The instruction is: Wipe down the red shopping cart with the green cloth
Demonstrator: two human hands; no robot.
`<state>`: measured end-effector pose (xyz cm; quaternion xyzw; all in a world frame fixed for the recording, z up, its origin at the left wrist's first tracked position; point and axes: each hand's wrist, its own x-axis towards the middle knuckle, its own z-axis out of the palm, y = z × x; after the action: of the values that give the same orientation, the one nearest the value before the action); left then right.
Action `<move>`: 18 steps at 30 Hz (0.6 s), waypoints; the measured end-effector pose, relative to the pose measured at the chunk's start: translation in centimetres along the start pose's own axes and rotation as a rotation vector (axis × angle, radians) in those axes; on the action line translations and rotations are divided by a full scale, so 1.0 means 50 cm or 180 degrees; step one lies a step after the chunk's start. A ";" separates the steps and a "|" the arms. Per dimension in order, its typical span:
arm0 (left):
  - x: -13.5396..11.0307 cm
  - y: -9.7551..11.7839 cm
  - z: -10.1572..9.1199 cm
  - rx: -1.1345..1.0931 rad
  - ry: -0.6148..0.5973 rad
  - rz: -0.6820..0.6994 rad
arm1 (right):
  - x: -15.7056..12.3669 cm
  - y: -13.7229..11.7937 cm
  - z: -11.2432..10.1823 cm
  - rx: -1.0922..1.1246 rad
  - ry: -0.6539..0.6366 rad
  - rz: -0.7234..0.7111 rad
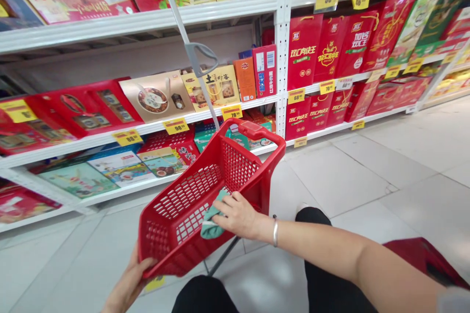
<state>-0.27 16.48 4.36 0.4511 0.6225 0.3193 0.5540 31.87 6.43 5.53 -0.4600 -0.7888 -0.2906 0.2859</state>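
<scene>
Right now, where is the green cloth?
In the lower middle of the head view, the green cloth lies inside the red shopping basket, pressed under the right hand.

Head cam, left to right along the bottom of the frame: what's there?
Left hand holding red plastic basket → green cloth in the basket → right hand → silver bangle → red object at lower right

Red basket [194, 195] — slotted grid walls, teal cloth [211, 220], yellow price tags [232, 112], white shelves [139, 22]
</scene>
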 end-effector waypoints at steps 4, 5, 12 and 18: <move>0.022 -0.007 -0.031 -0.0014 0.0016 -0.0041 | -0.032 0.061 -0.053 -0.0286 0.0125 0.0012; 0.028 -0.010 -0.038 -0.0019 0.0029 -0.0055 | -0.037 0.076 -0.067 -0.0368 0.0130 0.0033; 0.024 0.001 -0.060 -0.0053 -0.0016 -0.0132 | -0.062 0.176 -0.168 -0.0827 -0.0050 0.0233; 0.058 -0.006 -0.085 0.0344 0.0267 -0.0022 | -0.069 0.267 -0.220 -0.1206 -0.0275 0.0791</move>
<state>-4.43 19.48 3.72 0.4645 0.6631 0.3019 0.5034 47.25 2.01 13.01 -0.6110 -0.6689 -0.3762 0.1940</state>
